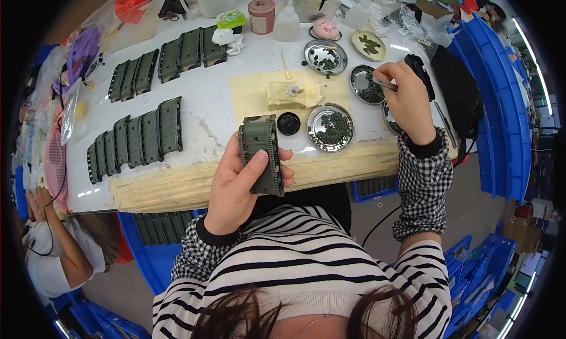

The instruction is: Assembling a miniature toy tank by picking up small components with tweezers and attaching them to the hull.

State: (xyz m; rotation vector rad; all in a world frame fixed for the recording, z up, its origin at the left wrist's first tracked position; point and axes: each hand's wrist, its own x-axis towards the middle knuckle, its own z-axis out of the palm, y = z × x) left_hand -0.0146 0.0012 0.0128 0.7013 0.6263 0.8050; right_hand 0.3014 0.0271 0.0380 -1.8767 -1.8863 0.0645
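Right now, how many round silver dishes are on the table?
4: back silver dish, front dish, middle dish beside the right hand, right dish partly hidden by it.

I see a white knit top with dark stripes and a ribbed neckband, black-and-white checked fabric oversleeves ending in plain black cuffs, and long brown hair.

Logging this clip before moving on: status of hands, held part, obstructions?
Left hand gripping dark green ridged part. Right hand pinching metal tool at dish of small green pieces. Round black container and larger dish between hands, apparently blocking neither.
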